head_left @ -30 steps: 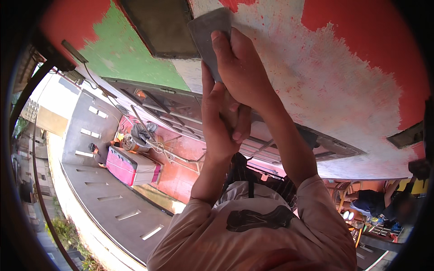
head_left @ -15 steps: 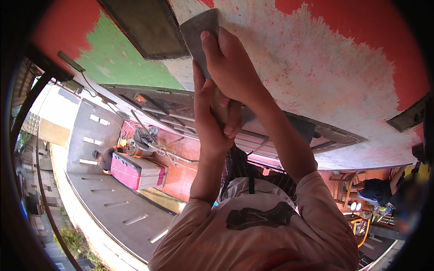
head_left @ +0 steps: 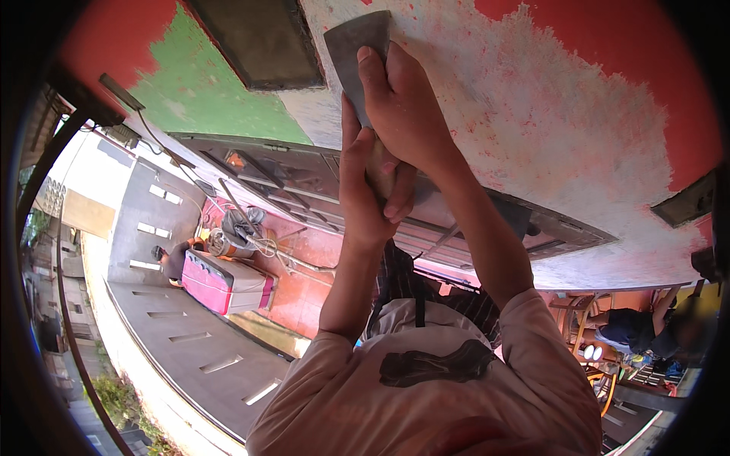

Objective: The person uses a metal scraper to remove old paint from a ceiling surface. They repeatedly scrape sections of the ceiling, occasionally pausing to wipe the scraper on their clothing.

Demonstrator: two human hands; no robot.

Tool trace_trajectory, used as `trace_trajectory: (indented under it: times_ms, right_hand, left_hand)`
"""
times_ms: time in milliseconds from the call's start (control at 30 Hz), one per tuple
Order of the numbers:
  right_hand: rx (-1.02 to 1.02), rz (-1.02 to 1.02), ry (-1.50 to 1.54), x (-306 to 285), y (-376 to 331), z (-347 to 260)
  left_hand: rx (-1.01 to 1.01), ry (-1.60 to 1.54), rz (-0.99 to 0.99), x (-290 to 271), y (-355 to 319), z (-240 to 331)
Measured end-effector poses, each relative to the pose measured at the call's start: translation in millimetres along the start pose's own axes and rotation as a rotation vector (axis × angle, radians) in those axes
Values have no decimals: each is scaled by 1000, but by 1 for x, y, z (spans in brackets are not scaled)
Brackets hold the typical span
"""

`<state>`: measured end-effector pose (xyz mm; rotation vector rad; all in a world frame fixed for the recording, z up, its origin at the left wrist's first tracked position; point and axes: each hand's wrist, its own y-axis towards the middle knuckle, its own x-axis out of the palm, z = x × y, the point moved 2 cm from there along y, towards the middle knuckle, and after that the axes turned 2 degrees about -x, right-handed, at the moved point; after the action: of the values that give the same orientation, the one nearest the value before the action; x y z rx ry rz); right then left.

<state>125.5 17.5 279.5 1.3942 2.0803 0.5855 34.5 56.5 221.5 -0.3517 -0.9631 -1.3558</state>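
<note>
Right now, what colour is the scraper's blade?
The blade is dark grey; it shows best in the head view.

Legible lettering, numbers or signs: none. On the front of the shirt (head_left: 433,410), a dark print (head_left: 437,363) shows, bearing no readable characters.

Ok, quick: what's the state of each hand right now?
Left hand: closed around the handle of a scraper.
Right hand: closed on the same scraper, thumb on its blade.

scraper handle (head_left: 378,173): partly hidden by left hand (head_left: 366,190) | right-side person's head (head_left: 690,328): blurred | dark panel (head_left: 258,44): cut, top edge
</note>
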Motion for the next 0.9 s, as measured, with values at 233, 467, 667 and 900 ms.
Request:
trace_trajectory:
  times_ms: [233, 467, 667, 900]
  right_hand:
    - [29, -10, 68, -4, 4, -1]
    - [73, -61, 73, -5, 12, -10]
    - [-124, 15, -58, 5, 21, -14]
    - [26, -36, 63, 10, 11, -3]
  left_hand:
    - [4, 56, 3, -3, 7, -8]
    - [39, 65, 14, 10, 12, -3]
    - [106, -200, 12, 14, 17, 12]
    - [89, -180, 121, 7, 12, 8]
